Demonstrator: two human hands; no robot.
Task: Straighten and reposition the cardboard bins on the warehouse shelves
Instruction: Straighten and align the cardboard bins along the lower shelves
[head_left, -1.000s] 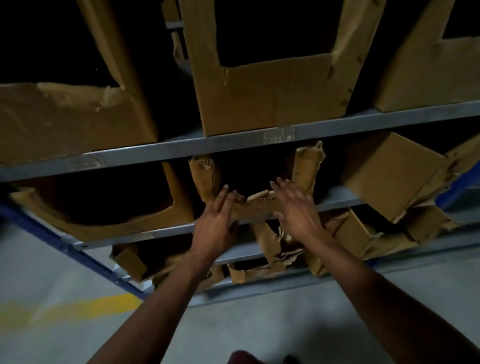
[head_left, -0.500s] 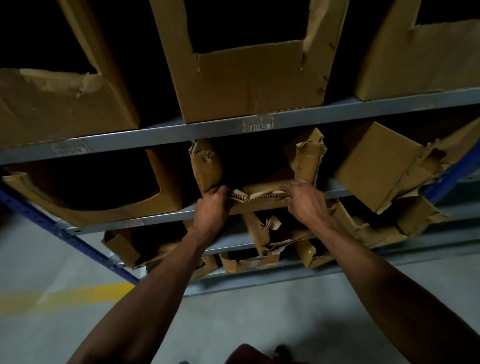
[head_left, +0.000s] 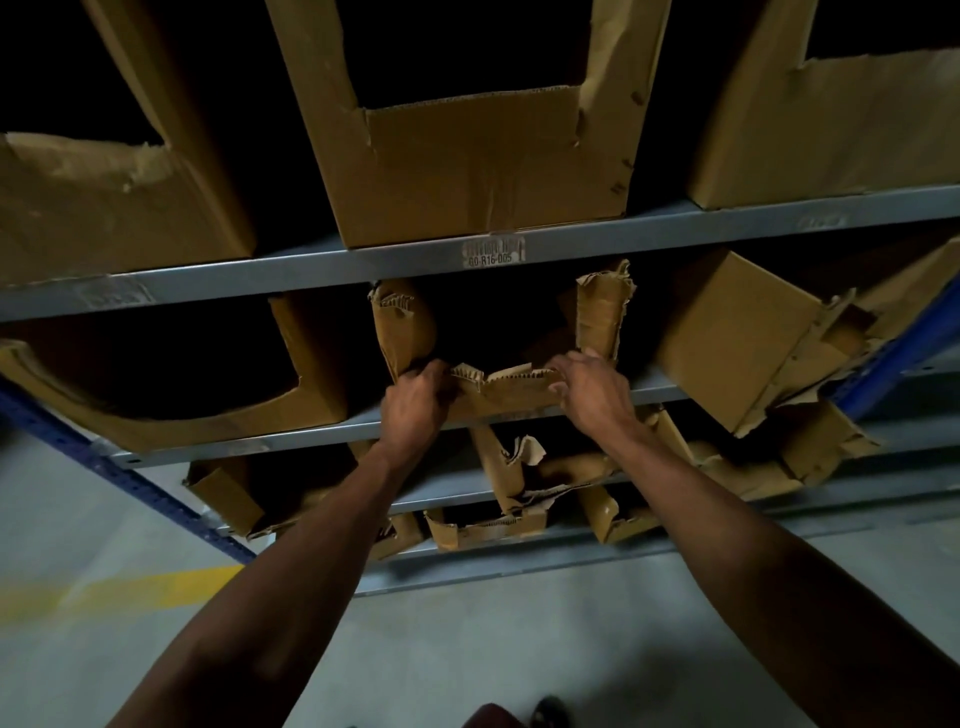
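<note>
Dim warehouse aisle, grey metal shelves (head_left: 597, 244) stacked with cardboard, concrete floor (head_left: 467, 634) below. The left hand's fingers (head_left: 434, 371) are curled tight around the torn front lip of the middle bin (head_left: 511, 397), at its left corner; the right hand's fingers (head_left: 569, 364) are closed on the same lip at the right corner. The left hand (head_left: 413, 410) and right hand (head_left: 595, 395) sit apart, both arms reaching up from below. That bin rests on the second shelf, its ragged side flaps upright behind the hands. A crushed box (head_left: 737, 338) leans tilted to its right; a cut-out bin (head_left: 171, 395) sits to its left. Larger bins (head_left: 478, 171) stand on the shelf above a label (head_left: 493, 254).
</note>
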